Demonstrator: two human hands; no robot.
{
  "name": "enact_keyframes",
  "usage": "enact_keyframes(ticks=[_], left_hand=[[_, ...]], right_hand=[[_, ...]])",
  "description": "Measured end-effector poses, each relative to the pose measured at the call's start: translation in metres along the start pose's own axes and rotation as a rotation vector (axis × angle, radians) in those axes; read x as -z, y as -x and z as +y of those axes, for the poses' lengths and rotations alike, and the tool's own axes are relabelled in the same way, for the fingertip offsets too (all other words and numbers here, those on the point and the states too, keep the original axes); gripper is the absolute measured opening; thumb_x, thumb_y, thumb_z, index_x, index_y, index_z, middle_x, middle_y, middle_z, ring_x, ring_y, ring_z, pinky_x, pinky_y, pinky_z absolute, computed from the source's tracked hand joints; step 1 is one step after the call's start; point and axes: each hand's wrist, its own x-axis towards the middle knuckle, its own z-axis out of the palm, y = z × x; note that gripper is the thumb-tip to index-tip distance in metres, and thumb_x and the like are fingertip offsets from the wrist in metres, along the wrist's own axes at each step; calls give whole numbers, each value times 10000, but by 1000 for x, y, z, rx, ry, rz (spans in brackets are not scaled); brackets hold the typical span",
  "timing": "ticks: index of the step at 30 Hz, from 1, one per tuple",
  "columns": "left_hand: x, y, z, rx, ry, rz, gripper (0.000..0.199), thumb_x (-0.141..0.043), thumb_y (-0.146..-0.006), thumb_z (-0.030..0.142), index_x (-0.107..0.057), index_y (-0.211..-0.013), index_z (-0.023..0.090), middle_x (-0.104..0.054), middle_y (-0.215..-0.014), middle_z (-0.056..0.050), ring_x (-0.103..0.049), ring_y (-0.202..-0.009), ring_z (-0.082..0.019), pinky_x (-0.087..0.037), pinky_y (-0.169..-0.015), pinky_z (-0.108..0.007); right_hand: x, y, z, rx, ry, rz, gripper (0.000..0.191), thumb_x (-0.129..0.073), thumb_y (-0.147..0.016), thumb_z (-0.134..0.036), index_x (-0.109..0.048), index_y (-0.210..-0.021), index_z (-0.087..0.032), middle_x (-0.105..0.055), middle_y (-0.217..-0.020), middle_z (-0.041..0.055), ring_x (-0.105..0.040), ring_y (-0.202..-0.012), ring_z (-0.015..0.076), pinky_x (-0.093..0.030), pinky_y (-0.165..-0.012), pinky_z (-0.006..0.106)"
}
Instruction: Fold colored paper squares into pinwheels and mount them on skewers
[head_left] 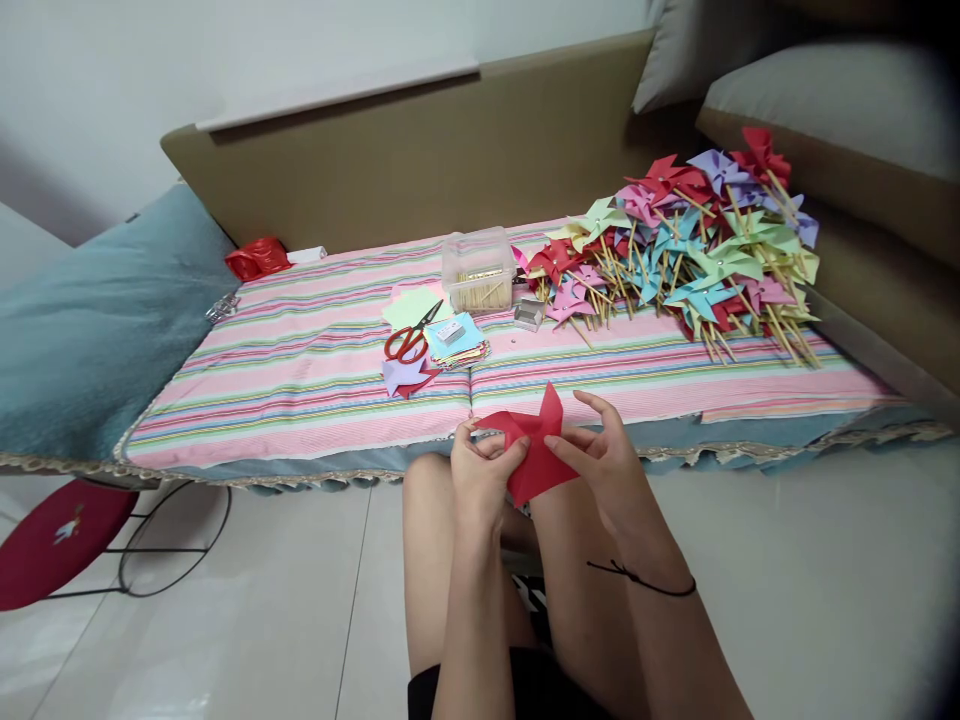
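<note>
Carefully, a seated person is bending a pointed, red paper piece [538, 474] with 2 bare hands, holding it above the knees [430, 478] in front of a pink, multicolour-striped cloth [292, 365]. The left hand [480, 470] is clamping the paper between its thumb and curled fingers near a left flap; the right hand [609, 462] is pinching the other side, 1 finger lifting apart. The step in hand appears to be shaping the flaps toward the middle, and the next move is calling for thumbs pinning the centre while a loose point is being drawn inward without creasing. Beyond, red-handled metal scissors [406, 345] are lying beside stacked coloured paper sheets [466, 327], while a heap of multicolour paper pinwheels on wooden sticks [721, 262] is spreading to the right.
</note>
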Motion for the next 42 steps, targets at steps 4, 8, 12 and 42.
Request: enact_keyframes(ticks=[4, 8, 12, 42], left_hand=[[0, 2, 2, 10, -19, -24, 579, -825, -525, 215, -403, -921, 209, -703, -653, 8, -644, -537, -155, -506, -607, -287], [-1, 5, 5, 21, -57, -67, 568, -816, -552, 211, -391, -929, 218, -694, -641, 25, -629, -526, -140, -489, -587, -263], [-2, 7, 7, 40, -79, -93, 556, -821, -546, 223, -405, -916, 218, -689, -642, 30, -633, -535, -141, -485, -588, -259], [-1, 6, 7, 42, -104, -79, 551, -800, -557, 216, -397, -931, 236, -682, -628, 44, -629, -527, -146, -483, -584, -263]], right_hand=[[-5, 3, -1, 25, 20, 36, 776, -823, -597, -366, -387, -1230, -265, -733, -785, 6, -685, -710, 199, -534, -695, 337], [-5, 3, 0, 41, 24, 102, 785, -828, -588, -358, -389, -1231, -259, -729, -754, 2, -678, -685, 200, -536, -665, 340], [-4, 2, 0, 39, 39, 131, 809, -838, -560, -373, -398, -1230, -262, -723, -722, 4, -676, -665, 220, -542, -660, 376], [-2, 0, -1, 13, 37, 73, 772, -821, -573, -401, -425, -1223, -279, -701, -707, -22, -653, -653, 198, -517, -645, 342]])
